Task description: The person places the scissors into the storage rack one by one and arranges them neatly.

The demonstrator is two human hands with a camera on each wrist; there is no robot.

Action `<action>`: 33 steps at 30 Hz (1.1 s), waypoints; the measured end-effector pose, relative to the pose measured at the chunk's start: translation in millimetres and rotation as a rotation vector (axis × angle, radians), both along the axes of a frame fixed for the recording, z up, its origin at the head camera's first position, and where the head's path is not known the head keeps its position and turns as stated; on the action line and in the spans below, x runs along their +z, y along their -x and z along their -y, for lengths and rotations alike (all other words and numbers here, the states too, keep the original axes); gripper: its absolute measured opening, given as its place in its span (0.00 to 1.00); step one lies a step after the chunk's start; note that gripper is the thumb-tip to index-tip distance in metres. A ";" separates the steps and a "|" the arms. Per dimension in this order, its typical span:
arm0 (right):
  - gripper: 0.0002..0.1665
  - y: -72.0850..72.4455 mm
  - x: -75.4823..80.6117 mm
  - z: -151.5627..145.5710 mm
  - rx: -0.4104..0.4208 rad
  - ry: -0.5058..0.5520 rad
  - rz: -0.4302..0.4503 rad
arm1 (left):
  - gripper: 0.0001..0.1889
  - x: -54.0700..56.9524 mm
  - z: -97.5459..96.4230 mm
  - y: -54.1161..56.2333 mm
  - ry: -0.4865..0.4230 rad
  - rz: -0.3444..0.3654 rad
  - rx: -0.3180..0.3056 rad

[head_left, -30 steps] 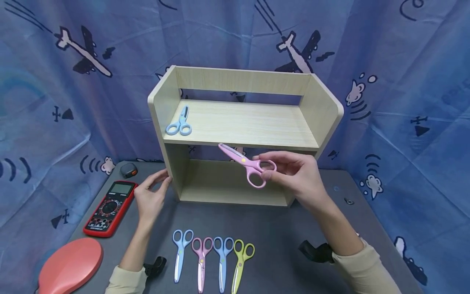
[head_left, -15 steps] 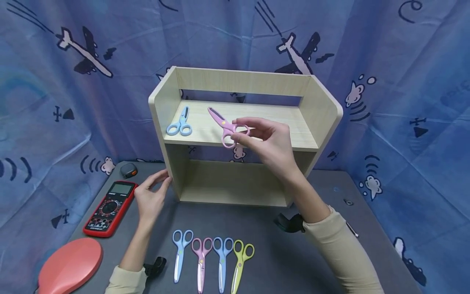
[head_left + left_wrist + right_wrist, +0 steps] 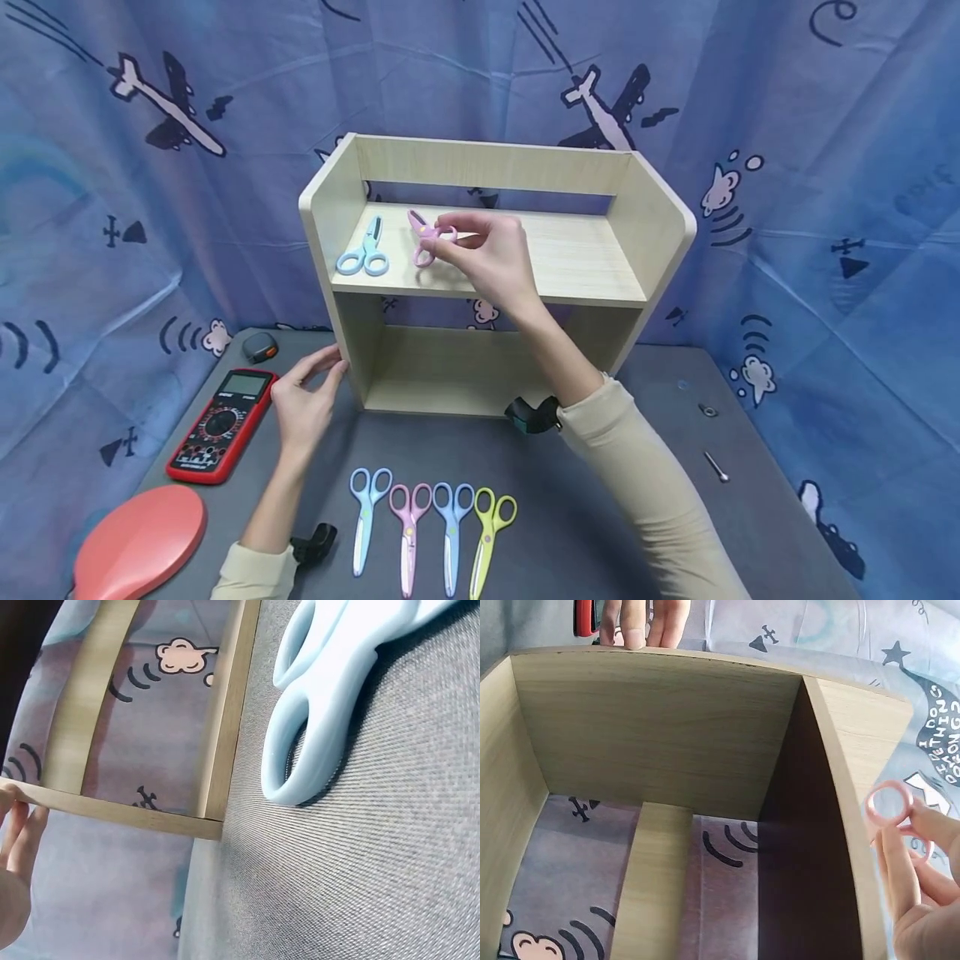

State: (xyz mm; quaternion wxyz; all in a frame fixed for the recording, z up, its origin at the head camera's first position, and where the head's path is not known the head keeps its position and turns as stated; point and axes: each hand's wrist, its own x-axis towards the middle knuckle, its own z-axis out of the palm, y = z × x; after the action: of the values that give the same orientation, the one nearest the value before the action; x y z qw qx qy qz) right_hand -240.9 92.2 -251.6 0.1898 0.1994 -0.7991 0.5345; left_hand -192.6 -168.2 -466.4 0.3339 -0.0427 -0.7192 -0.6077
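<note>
My right hand point(image 3: 491, 254) pinches pink scissors point(image 3: 422, 225) by the handle loops, over the upper shelf of a pale wooden rack point(image 3: 525, 267). Light-blue scissors point(image 3: 366, 250) lie on that shelf just to their left. In the right wrist view the pink loops point(image 3: 889, 801) show between thumb and fingers; the blades are hidden. My left hand point(image 3: 306, 404) touches the rack's left side panel with its fingertips, thumb alongside. On the table in front lie light-blue scissors point(image 3: 363, 517), pink scissors point(image 3: 408, 533), blue scissors point(image 3: 452, 533) and yellow scissors point(image 3: 489, 537), in a row.
A red multimeter point(image 3: 222, 425) and a small black tape measure point(image 3: 260, 347) lie left of the rack. A coral-red paddle-shaped thing point(image 3: 138, 542) sits at the front left. On the right lie a small metal ring point(image 3: 708, 410) and a metal pin point(image 3: 716, 467).
My right hand has carried the pink scissors left and back, from in front of the rack to over the upper shelf beside the light-blue pair. The left hand stays on the side panel.
</note>
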 end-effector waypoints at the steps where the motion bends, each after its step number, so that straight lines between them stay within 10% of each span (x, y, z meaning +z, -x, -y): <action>1: 0.18 2.5 -0.5 2.4 -0.009 -0.013 -0.001 | 0.15 0.1 0.0 -0.1 0.002 0.000 0.001; 16: 0.20 15.6 -7.3 21.2 -0.116 -0.166 0.022 | 0.15 0.5 0.8 -0.8 0.014 0.004 0.008; 33: 0.31 11.4 0.0 9.8 0.078 -0.186 0.250 | 0.15 -0.7 0.3 -0.2 0.014 0.010 0.015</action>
State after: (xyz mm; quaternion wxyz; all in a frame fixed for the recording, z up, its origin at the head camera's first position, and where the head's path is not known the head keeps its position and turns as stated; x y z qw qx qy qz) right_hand -252.4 82.4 -251.5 0.0487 0.1790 -0.8543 0.4856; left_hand -192.4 -168.5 -467.1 0.3345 -0.0365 -0.7254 -0.6005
